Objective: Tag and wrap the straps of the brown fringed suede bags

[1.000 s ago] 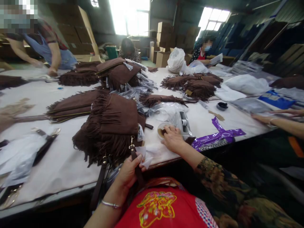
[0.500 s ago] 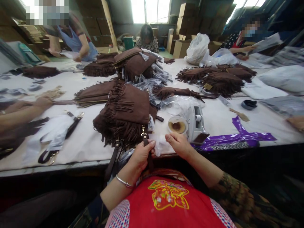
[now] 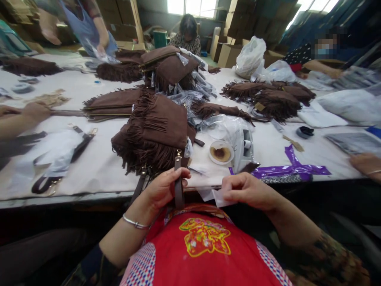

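A brown fringed bag (image 3: 166, 123) lies on top of others near the table's front edge, with a brown strap (image 3: 179, 186) clipped to it by a gold hook. The fingers of my left hand (image 3: 166, 184) are closed round that strap just below the hook. My right hand (image 3: 245, 190) pinches a thin translucent plastic piece (image 3: 219, 197) in front of the table edge. Beyond my right hand are a tape roll (image 3: 221, 152) and a grey-white tape dispenser (image 3: 244, 147).
Purple tape (image 3: 291, 171) lies at the front right. More fringed bags are piled at the middle (image 3: 175, 71) and right (image 3: 276, 99). Straps with white wrapping (image 3: 59, 159) lie at the left. Other people's hands rest at both sides (image 3: 367, 165).
My right hand has moved down toward me, away from the tape roll, and now pinches the plastic piece. My left hand has shifted slightly left, still on the strap. The view has tilted down.
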`<state>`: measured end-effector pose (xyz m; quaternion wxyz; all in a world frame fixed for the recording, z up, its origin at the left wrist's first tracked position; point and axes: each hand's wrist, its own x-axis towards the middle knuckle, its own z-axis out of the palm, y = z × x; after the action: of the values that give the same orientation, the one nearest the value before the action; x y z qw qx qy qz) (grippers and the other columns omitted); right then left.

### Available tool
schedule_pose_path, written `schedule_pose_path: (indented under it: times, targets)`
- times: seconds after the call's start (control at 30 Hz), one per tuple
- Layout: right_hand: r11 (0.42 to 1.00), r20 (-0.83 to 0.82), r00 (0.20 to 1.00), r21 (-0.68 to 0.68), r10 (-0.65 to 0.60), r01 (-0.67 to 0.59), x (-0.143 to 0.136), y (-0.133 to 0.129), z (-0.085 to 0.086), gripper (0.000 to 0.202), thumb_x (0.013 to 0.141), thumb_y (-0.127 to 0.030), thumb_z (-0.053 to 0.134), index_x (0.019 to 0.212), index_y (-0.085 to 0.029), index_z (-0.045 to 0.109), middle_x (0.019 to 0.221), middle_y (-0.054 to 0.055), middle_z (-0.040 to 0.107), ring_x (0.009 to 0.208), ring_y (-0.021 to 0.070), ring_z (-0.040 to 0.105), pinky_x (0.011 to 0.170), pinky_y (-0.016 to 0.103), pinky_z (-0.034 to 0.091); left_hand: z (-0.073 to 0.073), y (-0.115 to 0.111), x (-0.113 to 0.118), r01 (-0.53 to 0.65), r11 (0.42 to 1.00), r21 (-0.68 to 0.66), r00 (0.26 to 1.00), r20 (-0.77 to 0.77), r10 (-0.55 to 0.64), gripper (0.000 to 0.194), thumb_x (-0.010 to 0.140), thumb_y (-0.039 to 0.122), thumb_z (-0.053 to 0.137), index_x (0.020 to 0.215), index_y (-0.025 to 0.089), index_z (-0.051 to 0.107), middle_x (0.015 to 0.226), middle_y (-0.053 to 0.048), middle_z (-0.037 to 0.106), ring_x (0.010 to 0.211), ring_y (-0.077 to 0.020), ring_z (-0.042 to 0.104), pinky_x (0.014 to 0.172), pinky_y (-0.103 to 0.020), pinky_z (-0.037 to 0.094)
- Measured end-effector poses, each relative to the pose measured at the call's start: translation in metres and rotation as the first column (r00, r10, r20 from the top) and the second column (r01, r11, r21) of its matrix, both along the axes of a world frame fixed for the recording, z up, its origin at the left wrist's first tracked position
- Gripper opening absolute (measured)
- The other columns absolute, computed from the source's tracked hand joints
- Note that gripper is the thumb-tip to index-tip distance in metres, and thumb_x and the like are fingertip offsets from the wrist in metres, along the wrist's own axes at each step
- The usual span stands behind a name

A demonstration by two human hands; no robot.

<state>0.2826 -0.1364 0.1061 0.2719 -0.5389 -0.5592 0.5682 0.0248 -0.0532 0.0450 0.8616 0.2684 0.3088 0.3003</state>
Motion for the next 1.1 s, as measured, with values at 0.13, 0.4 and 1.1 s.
schedule_pose_path:
  times: [0.13,0.4,1.1]
  targets:
    - [0.992,0.201,0.978,0.119,-0.061,0.038,-0.017,-0.007,-0.023,0.022,0.079,-0.036,0.07,0.07,-0.015,0.072,0.08,0.005,0.067,0.073,0.0154,0.058,0.067,0.027,0.044,0.003,0.006,0.01,0.073,0.997,0.002,0.99,0.123,-0.073,0.032,0.072,0.033,0.083,0.096,0.015,0.071,0.073,-0.001,0.061,0.049,-0.0026,0.045,0.044,-0.014,0.037]
    - [0.959,0.164,0.95,0.147,-0.265,0.242,-0.044,0.005,-0.045,0.024,0.079,-0.038,0.065,0.074,-0.015,0.073,0.067,0.002,0.066,0.062,0.0142,0.055,0.059,0.026,0.042,0.006,0.016,0.017,-0.07,0.985,0.156,0.997,-0.005,0.072,0.034,0.062,0.025,0.088,0.089,0.014,0.072,0.068,-0.001,0.063,0.056,-0.0093,0.056,0.052,-0.021,0.045]
    - [0.962,0.141,0.961,0.171,-0.239,0.214,-0.04,0.003,-0.052,0.024,0.082,-0.037,0.064,0.075,-0.015,0.072,0.069,0.002,0.064,0.065,0.0145,0.054,0.061,0.026,0.041,-0.003,0.009,0.024,-0.182,0.932,0.313,0.961,-0.146,0.236,0.032,0.065,0.031,0.085,0.089,0.013,0.073,0.07,-0.002,0.065,0.06,-0.0105,0.058,0.055,-0.023,0.045]
